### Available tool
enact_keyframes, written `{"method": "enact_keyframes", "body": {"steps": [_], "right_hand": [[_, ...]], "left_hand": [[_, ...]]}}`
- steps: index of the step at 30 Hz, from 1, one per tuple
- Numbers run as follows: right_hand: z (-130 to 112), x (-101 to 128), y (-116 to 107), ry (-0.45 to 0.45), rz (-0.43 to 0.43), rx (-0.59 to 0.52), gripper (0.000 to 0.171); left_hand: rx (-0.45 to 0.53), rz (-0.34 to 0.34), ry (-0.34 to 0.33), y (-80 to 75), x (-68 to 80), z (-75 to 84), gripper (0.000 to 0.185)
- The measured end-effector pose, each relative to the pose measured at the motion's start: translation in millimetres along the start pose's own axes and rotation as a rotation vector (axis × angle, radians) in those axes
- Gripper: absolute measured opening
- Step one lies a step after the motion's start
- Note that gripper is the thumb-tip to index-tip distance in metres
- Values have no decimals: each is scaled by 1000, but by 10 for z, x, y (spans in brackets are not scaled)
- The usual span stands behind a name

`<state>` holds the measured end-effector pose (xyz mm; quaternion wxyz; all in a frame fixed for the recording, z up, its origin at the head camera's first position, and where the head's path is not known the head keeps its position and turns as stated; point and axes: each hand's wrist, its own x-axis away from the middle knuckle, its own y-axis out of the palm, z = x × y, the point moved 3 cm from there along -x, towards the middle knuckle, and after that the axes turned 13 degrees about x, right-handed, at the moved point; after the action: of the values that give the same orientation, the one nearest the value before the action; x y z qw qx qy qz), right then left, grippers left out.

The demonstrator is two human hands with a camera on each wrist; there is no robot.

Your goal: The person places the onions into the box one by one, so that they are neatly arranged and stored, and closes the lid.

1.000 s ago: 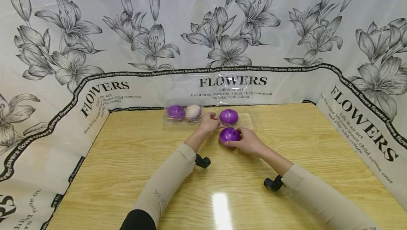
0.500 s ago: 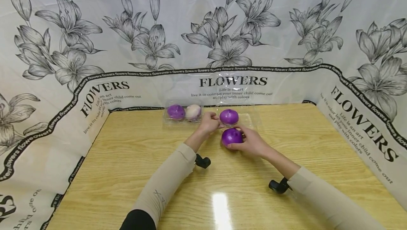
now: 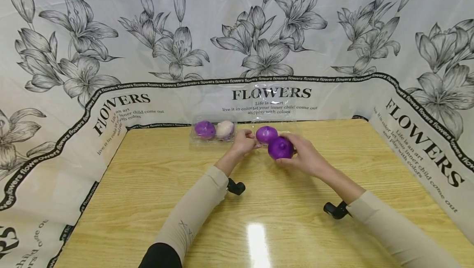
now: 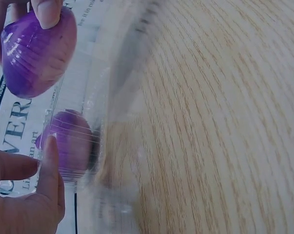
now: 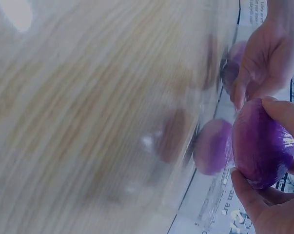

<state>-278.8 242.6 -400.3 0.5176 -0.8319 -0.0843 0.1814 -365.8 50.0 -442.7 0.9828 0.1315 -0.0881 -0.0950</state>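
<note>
In the head view my right hand (image 3: 306, 156) holds a glossy purple onion (image 3: 280, 148), its pointed tip facing the camera. This onion is at the front right of a clear plastic box (image 3: 288, 124). Inside that box sits another purple onion (image 3: 266, 134), at its left side. My left hand (image 3: 243, 143) pinches the box's near left edge between thumb and finger, as the left wrist view shows beside the boxed onion (image 4: 68, 146). From the right wrist view, fingers and thumb grip the held onion (image 5: 262, 144) from its sides.
Left of my left hand stands a second clear box (image 3: 193, 140) with a purple onion (image 3: 205, 130) and a whitish-purple bulb (image 3: 224, 130). A flower-print cloth (image 3: 177, 103) rises behind the wooden table (image 3: 155, 185). The open box's transparent lid (image 3: 274, 95) stands up against it.
My right hand has lifted the onion from the table in front of the box and moved it right and toward the box, turning its tip to the camera. The left hand stays put.
</note>
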Motion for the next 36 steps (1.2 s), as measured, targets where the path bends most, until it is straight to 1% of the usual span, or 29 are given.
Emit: {"method": "enact_keyframes", "body": {"steps": [6,15,22,26,31,36], "right_hand": [[123,-25,-111,9,48,88,78],[324,-188,-173,37,81,133,82],[371,-299,-195,17,105,170,80],[384,-344,-216,-5,115,213,80],[418,-391,-220,-20,124,275,79],[484,-435,-189,-20,124,313,79]], "left_hand": [[-14,1,4,0,0,-9,60],[-14,-3,-7,-7,15,0,60],[10,0,-17,-13,25,11,60],[23,-2,-17,-7,29,15,60],[11,0,-7,-4,29,15,58],[-7,2,-1,-6,31,17,58]]}}
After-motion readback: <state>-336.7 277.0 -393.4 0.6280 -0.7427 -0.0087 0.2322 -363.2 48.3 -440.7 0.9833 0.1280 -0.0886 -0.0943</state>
